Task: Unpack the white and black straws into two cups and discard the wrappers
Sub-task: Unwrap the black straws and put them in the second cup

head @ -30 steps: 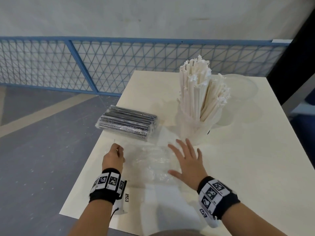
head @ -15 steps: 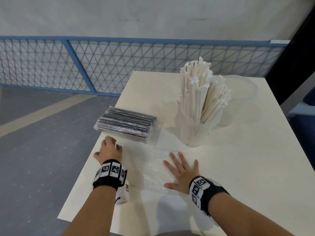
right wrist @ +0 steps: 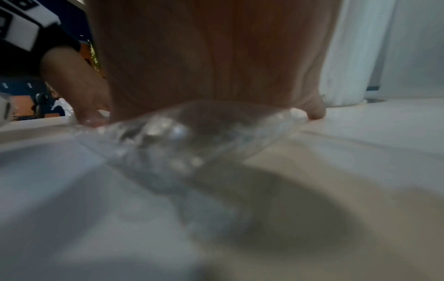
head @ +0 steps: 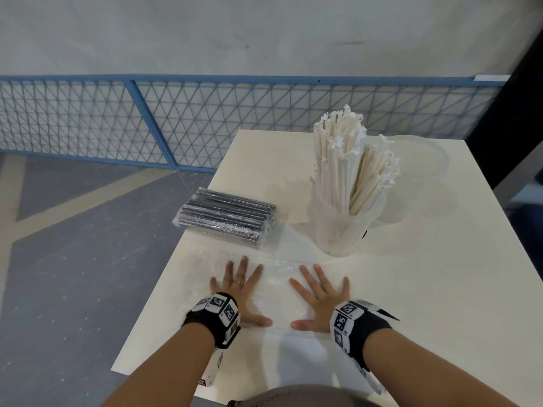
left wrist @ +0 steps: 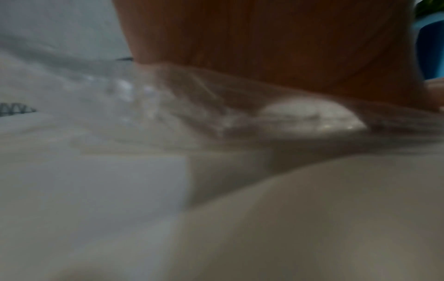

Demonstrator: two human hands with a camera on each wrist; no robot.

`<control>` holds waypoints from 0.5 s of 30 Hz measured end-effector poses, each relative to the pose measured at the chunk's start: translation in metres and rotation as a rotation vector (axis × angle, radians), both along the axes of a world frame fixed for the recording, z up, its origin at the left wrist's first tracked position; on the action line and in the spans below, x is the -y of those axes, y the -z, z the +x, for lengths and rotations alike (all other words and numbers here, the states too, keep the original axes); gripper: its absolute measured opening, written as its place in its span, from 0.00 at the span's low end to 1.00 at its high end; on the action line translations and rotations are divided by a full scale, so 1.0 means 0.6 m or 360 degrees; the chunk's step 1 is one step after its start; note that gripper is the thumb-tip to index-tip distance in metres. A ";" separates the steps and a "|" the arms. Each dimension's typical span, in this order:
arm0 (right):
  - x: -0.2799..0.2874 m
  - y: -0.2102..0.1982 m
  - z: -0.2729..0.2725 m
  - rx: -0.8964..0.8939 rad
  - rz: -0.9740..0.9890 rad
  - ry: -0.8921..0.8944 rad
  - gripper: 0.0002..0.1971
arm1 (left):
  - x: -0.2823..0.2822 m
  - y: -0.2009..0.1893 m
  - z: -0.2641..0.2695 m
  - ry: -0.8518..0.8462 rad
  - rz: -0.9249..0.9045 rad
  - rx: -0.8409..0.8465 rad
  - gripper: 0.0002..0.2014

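Observation:
An empty clear plastic wrapper (head: 276,292) lies flat near the table's front edge. My left hand (head: 239,289) and right hand (head: 318,295) both press on it with fingers spread flat, side by side. In the wrist views the crinkled wrapper (left wrist: 149,106) (right wrist: 173,136) shows under each palm. Behind the hands lies a sealed pack of black straws (head: 227,220). To its right a clear cup (head: 340,227) stands packed with white straws (head: 349,163). A second clear cup (head: 423,163) stands empty behind it.
The white table (head: 411,289) has its left edge close beside the black straw pack, with grey floor (head: 73,259) below. A blue mesh fence (head: 176,121) runs behind. A dark panel (head: 526,98) rises at the right.
My left hand was curled at the wrapper's left end; it has opened and now lies flat on the wrapper. My right hand stayed flat on it, shifting slightly nearer.

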State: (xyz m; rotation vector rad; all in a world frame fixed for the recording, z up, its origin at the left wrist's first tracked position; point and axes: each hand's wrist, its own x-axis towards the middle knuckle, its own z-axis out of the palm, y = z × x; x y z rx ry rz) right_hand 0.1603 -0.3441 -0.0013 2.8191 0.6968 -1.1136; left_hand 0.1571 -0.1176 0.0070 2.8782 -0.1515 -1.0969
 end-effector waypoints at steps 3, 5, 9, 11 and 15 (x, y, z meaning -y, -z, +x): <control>0.026 -0.001 0.006 -0.0004 0.0023 0.0017 0.53 | -0.021 0.000 -0.001 0.0010 0.0022 -0.0010 0.66; 0.050 0.000 0.009 -0.0023 0.0027 0.0048 0.60 | -0.029 0.000 -0.002 0.0000 0.0023 0.0011 0.66; 0.078 0.001 0.009 0.0004 -0.0028 0.0090 0.68 | -0.033 -0.006 -0.006 0.0009 0.0028 0.0024 0.66; 0.081 -0.003 0.005 0.0033 -0.0052 0.0105 0.68 | -0.030 -0.010 -0.006 0.0019 0.0054 0.0005 0.68; 0.086 0.008 -0.003 0.0360 -0.0008 0.0058 0.63 | -0.007 -0.040 0.004 0.0084 0.0166 0.0087 0.70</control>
